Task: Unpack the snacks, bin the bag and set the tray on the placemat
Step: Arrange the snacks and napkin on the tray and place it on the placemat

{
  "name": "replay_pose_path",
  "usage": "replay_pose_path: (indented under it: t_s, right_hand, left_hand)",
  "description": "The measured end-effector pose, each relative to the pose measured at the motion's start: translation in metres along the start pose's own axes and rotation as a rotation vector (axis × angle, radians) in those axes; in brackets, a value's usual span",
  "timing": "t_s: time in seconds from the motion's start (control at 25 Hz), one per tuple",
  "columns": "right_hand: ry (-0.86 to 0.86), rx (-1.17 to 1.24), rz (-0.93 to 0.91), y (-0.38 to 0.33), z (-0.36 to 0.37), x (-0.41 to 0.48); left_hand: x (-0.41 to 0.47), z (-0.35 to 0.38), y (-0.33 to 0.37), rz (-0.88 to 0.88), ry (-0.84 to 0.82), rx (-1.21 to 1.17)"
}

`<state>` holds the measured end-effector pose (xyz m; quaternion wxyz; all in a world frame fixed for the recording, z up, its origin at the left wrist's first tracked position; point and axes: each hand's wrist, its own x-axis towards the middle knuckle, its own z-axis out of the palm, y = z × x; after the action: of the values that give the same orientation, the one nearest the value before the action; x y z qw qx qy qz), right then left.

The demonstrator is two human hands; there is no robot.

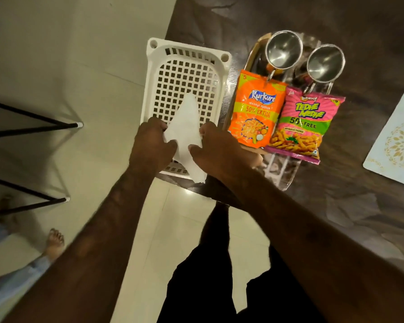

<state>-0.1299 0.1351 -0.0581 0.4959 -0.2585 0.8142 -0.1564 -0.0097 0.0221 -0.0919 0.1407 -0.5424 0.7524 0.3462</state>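
Note:
A crumpled white bag [187, 134] is held between both hands over the white lattice bin [182, 73]. My left hand [151, 143] grips its left edge and my right hand [216, 148] grips its right edge. On the dark table, a clear tray [281, 173] carries an orange Kurkure packet [254, 113], a pink Tedhe Medhe packet [306, 127] and two steel cups [283, 51] [325, 62]. A pale placemat [397, 141] with a gold pattern lies at the right edge of the table.
The bin stands on the tiled floor against the dark table's [336, 206] left edge. A black metal rack [28, 122] sits at far left. Another person's bare foot [54, 243] is on the floor at lower left.

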Motion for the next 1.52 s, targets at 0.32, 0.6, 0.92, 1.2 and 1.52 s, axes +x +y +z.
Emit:
replay_pose_path:
  t_s: [0.32, 0.6, 0.92, 1.2, 1.52]
  right_hand:
    - [-0.023, 0.395, 0.145, -0.006, 0.013, 0.014]
    - [-0.191, 0.794, 0.171, 0.032, -0.035, -0.007]
    - [-0.293, 0.794, 0.098, 0.121, -0.074, -0.050]
    - [0.116, 0.051, -0.046, 0.162, -0.067, -0.061]
    - [0.290, -0.387, -0.124, 0.136, -0.049, -0.055]
  left_hand:
    - [0.000, -0.009, -0.002, -0.042, -0.173, -0.223]
    - [-0.023, -0.038, 0.029, 0.008, -0.487, -0.500]
    - [-0.093, 0.026, 0.066, -0.189, -0.525, -0.721]
    - [-0.119, 0.086, 0.074, -0.330, -0.429, -0.550]
    - [-0.108, 0.102, 0.074, -0.320, -0.274, -0.423]
